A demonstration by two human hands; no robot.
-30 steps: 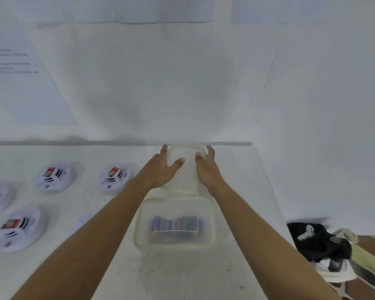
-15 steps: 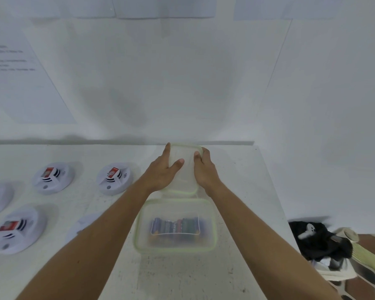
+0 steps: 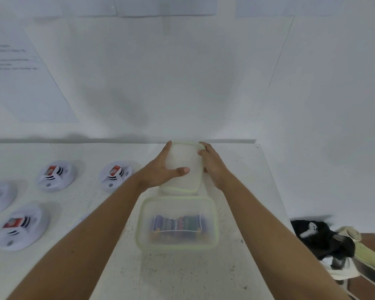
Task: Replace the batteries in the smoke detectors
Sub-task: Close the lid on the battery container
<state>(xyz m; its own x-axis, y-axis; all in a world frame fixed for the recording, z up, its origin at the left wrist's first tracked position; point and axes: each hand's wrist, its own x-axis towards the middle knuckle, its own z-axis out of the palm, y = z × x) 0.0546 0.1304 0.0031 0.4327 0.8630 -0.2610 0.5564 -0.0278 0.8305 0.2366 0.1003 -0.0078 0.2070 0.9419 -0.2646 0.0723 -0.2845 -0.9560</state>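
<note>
Both hands share a grip on the lid just beyond the open container: the left hand lays its thumb across the top, the right hand curls on the lid's right edge. The batteries lie in a row across the container, on the near side of the grip and between the forearms. The smoke detectors sit to the container's left, nearer the left hand.
</note>
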